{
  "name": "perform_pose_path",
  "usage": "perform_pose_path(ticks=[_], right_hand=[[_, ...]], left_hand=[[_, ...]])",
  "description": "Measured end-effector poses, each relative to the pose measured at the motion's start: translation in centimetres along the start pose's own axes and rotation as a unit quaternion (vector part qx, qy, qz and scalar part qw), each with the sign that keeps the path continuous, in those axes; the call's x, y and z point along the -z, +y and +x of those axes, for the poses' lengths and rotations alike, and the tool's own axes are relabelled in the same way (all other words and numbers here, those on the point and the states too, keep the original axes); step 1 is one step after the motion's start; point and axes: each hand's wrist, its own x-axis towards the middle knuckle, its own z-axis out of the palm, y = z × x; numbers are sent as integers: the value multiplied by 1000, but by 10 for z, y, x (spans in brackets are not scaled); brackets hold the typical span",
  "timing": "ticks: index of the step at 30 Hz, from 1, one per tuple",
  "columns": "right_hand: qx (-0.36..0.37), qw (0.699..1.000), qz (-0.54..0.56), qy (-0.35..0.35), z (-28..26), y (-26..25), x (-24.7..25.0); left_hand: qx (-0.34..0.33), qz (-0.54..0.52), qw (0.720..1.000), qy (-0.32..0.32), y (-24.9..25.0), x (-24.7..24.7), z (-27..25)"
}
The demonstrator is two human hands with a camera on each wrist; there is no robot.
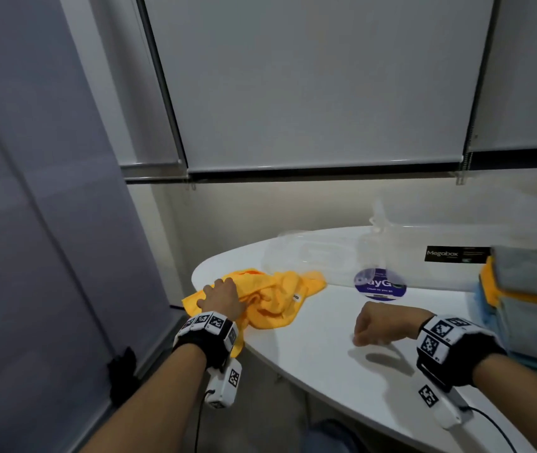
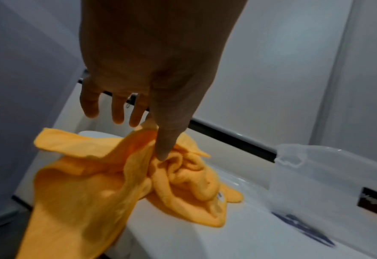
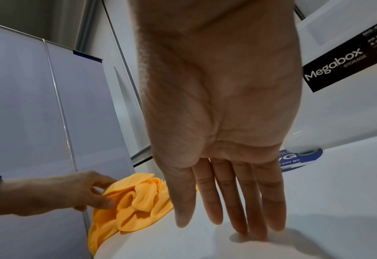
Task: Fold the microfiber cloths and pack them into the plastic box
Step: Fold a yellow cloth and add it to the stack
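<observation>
With the left hand (image 1: 223, 297) pinching the crumpled orange microfiber cloth (image 1: 273, 299) overhanging the white tabletop (image 1: 326, 354) edge, the flat, empty right hand (image 1: 379, 325) should take a corner and spread it.

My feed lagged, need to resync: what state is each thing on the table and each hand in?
Orange cloth: crumpled, unfolded, partly hanging off the table edge.
Box: open, looks empty.
Lid: off, lying beside the box.
Cloth stack: folded, piled at right.
Left hand: pinches the orange cloth.
Right hand: open, fingertips on table.
</observation>
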Motion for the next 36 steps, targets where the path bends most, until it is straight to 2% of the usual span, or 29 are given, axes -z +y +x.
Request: perform_pose_path(ticks=[2, 6, 9, 12, 15, 18, 20, 22, 24, 26, 31, 34, 36], right_hand=[[-3, 1000, -1, -6, 2, -2, 0], [-2, 1000, -3, -18, 0, -3, 0], [12, 1000, -3, -5, 1, -7, 7], [47, 997, 30, 54, -2, -24, 25], [124, 972, 137, 144, -17, -55, 51], [208, 920, 289, 163, -40, -92, 74], [217, 905, 336, 141, -52, -110, 85], [201, 911, 316, 171, -55, -121, 90], [172, 916, 246, 265, -55, -121, 98], [146, 911, 220, 318, -59, -112, 108], [184, 892, 287, 297, -91, -85, 139], [165, 887, 285, 322, -106, -72, 155], [155, 896, 269, 316, -112, -65, 165]], left_hand=[[-4, -32, 999, 2, -10, -8, 6], [-24, -161, 984, 77, -12, -2, 15], [-75, -240, 959, 131, 8, 36, 7], [-140, -327, 919, 170, 34, 85, -4], [-139, -425, 882, 148, 65, 120, -6], [-102, -568, 812, 86, 96, 140, -11], [-96, -642, 760, 44, 117, 150, -20], [-108, -676, 729, 14, 133, 158, -29], [-117, -677, 726, 9, 142, 166, -33], [-125, -670, 732, 25, 144, 173, -34], [-136, -642, 751, 78, 127, 192, -27], [-150, -603, 780, 70, 120, 203, -33], [-185, -561, 805, 55, 123, 211, -45]])
